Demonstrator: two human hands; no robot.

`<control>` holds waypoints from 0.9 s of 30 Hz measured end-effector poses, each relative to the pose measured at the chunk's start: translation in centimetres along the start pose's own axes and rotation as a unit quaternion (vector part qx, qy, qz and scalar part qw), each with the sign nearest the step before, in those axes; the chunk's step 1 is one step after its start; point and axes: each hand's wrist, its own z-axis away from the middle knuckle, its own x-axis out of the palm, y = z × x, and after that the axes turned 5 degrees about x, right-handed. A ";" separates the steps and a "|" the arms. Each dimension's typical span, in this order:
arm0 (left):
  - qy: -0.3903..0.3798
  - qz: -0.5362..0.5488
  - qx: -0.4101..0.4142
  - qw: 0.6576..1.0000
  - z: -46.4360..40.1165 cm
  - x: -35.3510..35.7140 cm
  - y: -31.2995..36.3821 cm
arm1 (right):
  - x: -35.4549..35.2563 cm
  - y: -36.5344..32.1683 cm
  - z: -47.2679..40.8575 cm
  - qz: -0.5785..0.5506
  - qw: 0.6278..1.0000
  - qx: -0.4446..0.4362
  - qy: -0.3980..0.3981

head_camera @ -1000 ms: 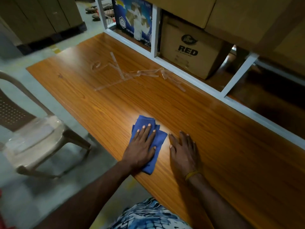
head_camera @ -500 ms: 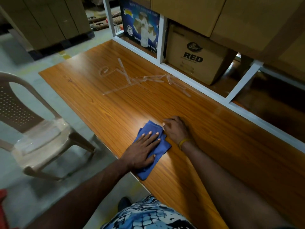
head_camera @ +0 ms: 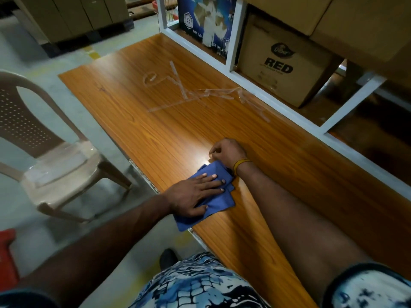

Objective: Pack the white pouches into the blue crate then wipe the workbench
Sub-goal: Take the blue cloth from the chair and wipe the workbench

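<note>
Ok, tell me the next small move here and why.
Probably slide the cloth up the bench toward the tape strips. The left hand presses flat on the cloth, the right hand pinches its far corner, and the strips lie on the wood ahead.

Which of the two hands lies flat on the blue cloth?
The left hand, fingers straight, pressing the blue cloth; the right hand is curled at the cloth's far corner.
</note>
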 end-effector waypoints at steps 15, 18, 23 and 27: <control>0.014 0.012 0.017 1.000 -0.6 1.0 2.5 | -1.0 -2.0 -2.7 0.097 0.993 0.063 -0.022; 0.036 0.019 -0.003 0.999 -0.4 1.7 3.3 | -1.1 -1.9 -3.1 0.089 0.994 0.054 -0.027; 0.031 0.026 -0.013 0.999 -0.3 1.5 3.4 | -0.8 0.3 -2.6 -0.008 0.999 0.003 -0.033; 0.033 0.033 -0.012 0.999 -0.2 1.7 3.0 | -2.4 1.4 -0.6 -0.025 0.988 -0.089 -0.121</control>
